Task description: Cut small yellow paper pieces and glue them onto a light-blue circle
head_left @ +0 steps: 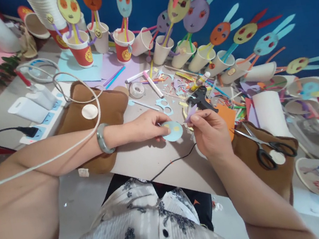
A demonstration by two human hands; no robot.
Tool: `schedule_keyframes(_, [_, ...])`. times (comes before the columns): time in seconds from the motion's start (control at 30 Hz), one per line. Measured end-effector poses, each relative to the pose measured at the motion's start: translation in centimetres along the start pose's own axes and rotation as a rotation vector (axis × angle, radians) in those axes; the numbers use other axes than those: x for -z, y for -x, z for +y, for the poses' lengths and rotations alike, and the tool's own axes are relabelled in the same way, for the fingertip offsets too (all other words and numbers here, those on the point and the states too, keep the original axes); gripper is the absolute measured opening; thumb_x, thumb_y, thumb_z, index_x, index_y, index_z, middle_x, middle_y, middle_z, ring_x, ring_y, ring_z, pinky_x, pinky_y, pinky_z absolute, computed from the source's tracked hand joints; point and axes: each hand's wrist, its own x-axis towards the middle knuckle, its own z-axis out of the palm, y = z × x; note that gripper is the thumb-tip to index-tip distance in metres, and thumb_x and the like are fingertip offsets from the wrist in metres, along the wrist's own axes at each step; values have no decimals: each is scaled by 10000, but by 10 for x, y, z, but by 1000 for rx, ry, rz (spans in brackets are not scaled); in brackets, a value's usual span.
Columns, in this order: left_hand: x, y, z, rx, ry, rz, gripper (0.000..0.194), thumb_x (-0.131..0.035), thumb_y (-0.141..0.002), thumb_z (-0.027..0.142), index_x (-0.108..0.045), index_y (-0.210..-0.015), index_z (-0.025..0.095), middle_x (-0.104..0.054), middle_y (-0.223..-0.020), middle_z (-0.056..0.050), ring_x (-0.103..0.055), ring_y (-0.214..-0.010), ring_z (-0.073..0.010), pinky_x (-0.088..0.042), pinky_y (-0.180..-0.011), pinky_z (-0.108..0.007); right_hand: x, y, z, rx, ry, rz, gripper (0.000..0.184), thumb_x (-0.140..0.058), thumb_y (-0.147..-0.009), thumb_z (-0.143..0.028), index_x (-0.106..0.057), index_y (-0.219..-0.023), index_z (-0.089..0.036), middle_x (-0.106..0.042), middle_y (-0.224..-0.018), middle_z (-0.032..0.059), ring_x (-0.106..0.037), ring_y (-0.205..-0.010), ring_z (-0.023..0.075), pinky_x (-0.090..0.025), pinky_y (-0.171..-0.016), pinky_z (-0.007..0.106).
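Note:
My left hand presses its closed fingers on a light blue paper disc with yellow spots, lying on the grey table. A grey-green bangle circles that wrist. My right hand hovers just right of the disc and pinches a small lilac paper piece between thumb and fingers. Behind it lies a black glue gun, its cord running off the table's front edge.
Black-handled scissors lie on a brown cushion at right; another brown cushion is at left. Paper cups with round paper faces line the back. Scraps, a marker, a tape roll and a power strip surround the work spot.

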Motion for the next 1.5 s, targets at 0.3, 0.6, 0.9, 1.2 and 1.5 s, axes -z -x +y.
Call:
schedule_keyframes(0.3, [-1, 1, -1, 41, -24, -24, 86, -638, -845, 182, -664, -825, 103, -537, -503, 56, -471, -431, -33, -379, -442, -144, -8, 9, 13, -9, 91, 52, 217, -837, -723, -398, -697, -777, -241, -687, -712, -28, -599, -645, 140, -495, -665, 297])
schedule_keyframes(0.6, [-1, 0, -1, 53, -6, 6, 140, -721, -776, 233, -651, -741, 116, -529, -490, 56, -467, -436, -44, -346, -444, -163, -11, 15, 13, -8, 98, 15, 187, -840, -742, -379, -714, -782, -246, -703, -719, -32, -612, -643, 128, -499, -651, 279])
schedule_keyframes(0.9, [-2, 0, -1, 48, -5, 45, 174, -747, -755, 247, -628, -714, 126, -561, -520, 47, -481, -436, -50, -355, -438, -179, -10, 19, 14, -50, 126, -17, 205, -815, -767, -411, -696, -807, -248, -709, -774, -10, -623, -691, 155, -508, -665, 306])
schedule_keyframes(1.2, [-2, -1, 0, 47, -70, 60, 148, -704, -772, 234, -614, -734, 123, -536, -502, 64, -485, -441, -48, -370, -444, -167, -11, 19, 14, -69, 76, -30, 201, -818, -767, -402, -695, -803, -247, -687, -753, -32, -591, -674, 130, -483, -680, 287])
schedule_keyframes(1.5, [-2, -1, -3, 41, -54, 69, 140, -708, -770, 221, -607, -801, 131, -563, -527, 61, -505, -456, -53, -387, -448, -165, -12, 18, 13, -89, 88, -43, 212, -810, -764, -410, -681, -788, -243, -677, -748, -26, -592, -681, 141, -486, -684, 293])
